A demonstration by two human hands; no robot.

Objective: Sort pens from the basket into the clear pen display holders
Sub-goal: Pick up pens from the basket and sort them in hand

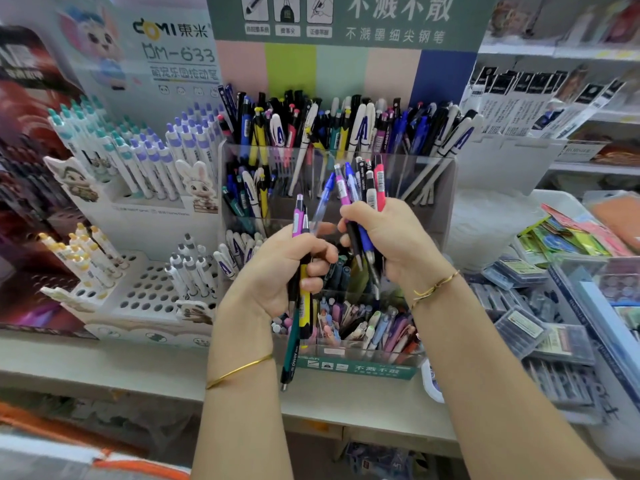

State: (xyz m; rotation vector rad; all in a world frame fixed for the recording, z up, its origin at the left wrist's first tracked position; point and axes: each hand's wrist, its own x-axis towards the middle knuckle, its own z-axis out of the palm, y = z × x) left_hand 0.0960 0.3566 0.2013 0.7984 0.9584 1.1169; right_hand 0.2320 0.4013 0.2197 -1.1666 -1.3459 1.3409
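My left hand (284, 268) grips a small bunch of pens (299, 306): a pink one, a yellow one and a dark green one that hangs down past my wrist. My right hand (388, 233) holds a bundle of several pens (360, 188) upright: blue, pink, black, white and red. A clear blue pen (323, 199) slants between both hands. Behind them stands the clear tiered pen display holder (446, 188), its compartments packed with mixed pens. The basket is not in view.
A white display (145, 296) with peg holes and cartoon-topped pens stands at left. Boxed refills and packets (519, 317) lie at right on the shelf. Packaged pens (540, 105) hang at upper right. The grey shelf edge (104, 372) runs below.
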